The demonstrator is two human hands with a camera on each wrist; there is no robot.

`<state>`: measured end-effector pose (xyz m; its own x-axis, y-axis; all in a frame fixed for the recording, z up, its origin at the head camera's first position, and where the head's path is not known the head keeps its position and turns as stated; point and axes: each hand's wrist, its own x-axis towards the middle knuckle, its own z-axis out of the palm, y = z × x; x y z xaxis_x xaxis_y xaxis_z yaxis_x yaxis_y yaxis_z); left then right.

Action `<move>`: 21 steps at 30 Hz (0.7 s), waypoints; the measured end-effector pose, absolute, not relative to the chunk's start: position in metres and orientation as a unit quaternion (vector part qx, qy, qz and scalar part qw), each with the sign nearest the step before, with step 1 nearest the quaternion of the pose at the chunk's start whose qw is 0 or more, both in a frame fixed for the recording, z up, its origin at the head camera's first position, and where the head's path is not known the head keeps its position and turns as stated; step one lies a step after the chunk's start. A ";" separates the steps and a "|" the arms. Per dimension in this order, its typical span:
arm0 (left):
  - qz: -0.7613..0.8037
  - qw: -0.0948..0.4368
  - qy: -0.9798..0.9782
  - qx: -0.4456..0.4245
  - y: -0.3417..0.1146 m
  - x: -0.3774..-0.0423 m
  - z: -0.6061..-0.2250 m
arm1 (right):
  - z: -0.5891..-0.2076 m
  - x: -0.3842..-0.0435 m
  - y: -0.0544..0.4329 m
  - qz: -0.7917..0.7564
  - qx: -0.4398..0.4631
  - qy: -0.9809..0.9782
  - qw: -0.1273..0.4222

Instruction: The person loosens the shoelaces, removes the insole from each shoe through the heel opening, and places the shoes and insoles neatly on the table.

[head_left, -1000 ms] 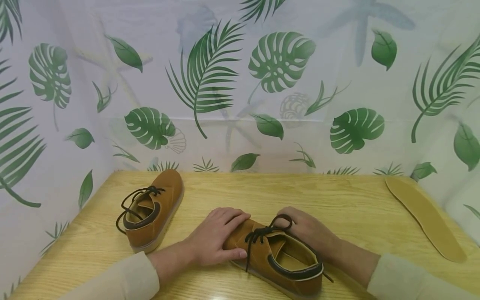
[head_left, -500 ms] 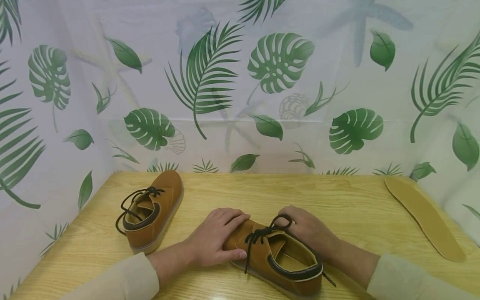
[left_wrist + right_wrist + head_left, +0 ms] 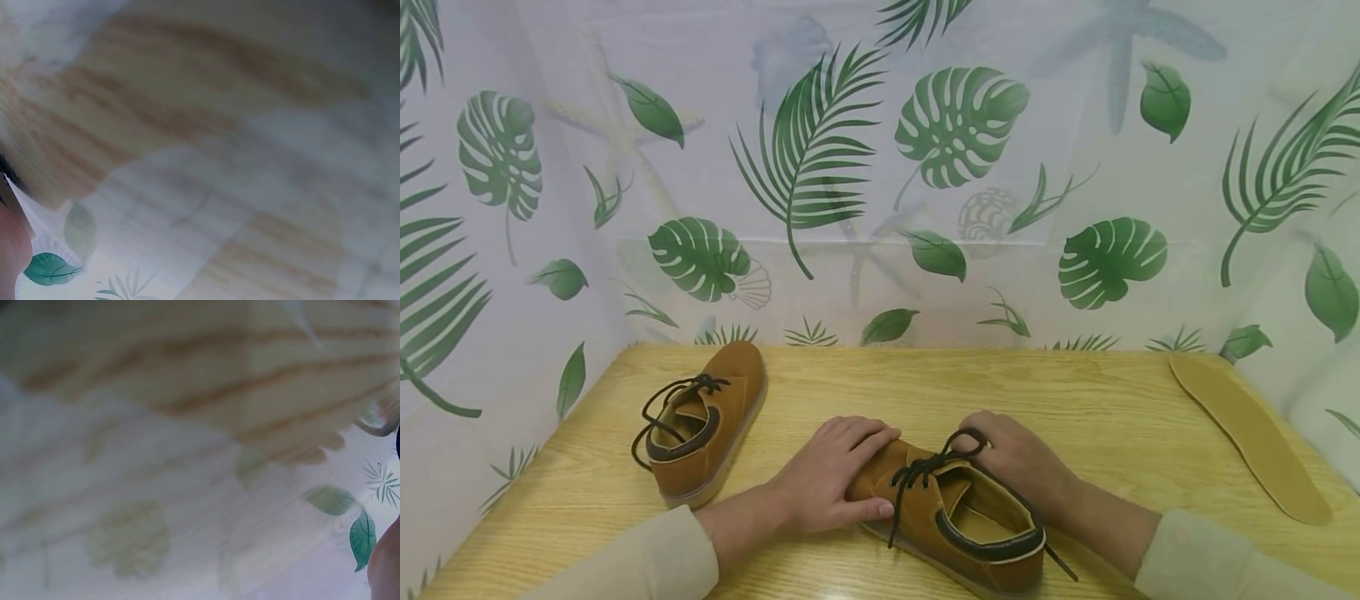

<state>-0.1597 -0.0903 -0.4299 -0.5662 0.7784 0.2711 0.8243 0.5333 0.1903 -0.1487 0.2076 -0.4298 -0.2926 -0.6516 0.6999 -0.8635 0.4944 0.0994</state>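
Note:
A brown lace-up shoe (image 3: 917,517) lies on the wooden table, toe to the left and heel toward the near right. My left hand (image 3: 823,475) grips its toe, thumb on the near side and fingers over the far side. At the far side of the collar, my right hand (image 3: 1018,458) holds the shoe with bent fingers, their tips partly hidden. A black lace (image 3: 968,442) is tied over the tongue, one loop standing against the right hand. One lace end pokes out past the heel. Both wrist views show mostly blurred tabletop.
The matching brown shoe (image 3: 741,392), its black laces loose over the opening, stands at the back left. A flat tan insole (image 3: 1247,437) lies along the right side of the table (image 3: 970,379). A leaf-printed cloth (image 3: 850,283) encloses the back and sides.
The lace end beside the heel extends slightly farther right and toward the near edge. Both hands and the shoe stay in place.

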 end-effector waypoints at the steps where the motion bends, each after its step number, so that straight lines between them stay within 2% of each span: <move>1: -0.151 0.077 -0.872 -0.459 -0.090 -0.159 -0.430 | -0.430 -0.148 0.208 0.153 0.475 -0.796 0.344; 7: -0.157 0.089 -0.868 -0.463 -0.090 -0.159 -0.431 | -0.432 -0.147 0.212 0.180 0.435 -0.828 0.304; 13: -0.159 0.097 -0.866 -0.465 -0.089 -0.160 -0.433 | -0.432 -0.149 0.213 0.139 0.451 -0.812 0.344; 21: -0.157 0.104 -0.864 -0.468 -0.089 -0.160 -0.434 | -0.434 -0.152 0.215 0.106 0.461 -0.804 0.360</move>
<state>-0.1604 -0.0890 -0.4338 -0.5407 0.7753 0.3264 0.8406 0.5130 0.1740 -0.1521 0.2154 -0.4343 -0.3165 -0.6651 0.6763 -0.8171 0.5533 0.1617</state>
